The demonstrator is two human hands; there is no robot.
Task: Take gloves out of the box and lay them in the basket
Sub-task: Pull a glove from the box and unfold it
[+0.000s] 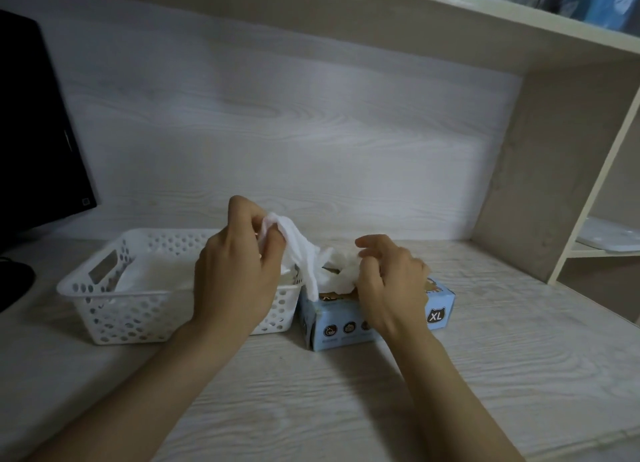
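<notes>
A light blue glove box [337,317] marked XL lies on the desk, right beside a white perforated basket [114,307]. My left hand [239,271] pinches a white glove [298,246] by one end, lifted above the gap between basket and box; the glove's fingers hang down over the box's left edge. My right hand [391,281] rests on top of the box, its fingers curled round a bunch of white gloves [341,274] bulging from the opening. White gloves [156,271] lie inside the basket.
A black monitor [34,125] stands at the far left with its base on the desk. A shelf unit [568,170] rises at the right, a board [485,14] runs overhead. The wood-grain desk [346,392] stretches in front of the box.
</notes>
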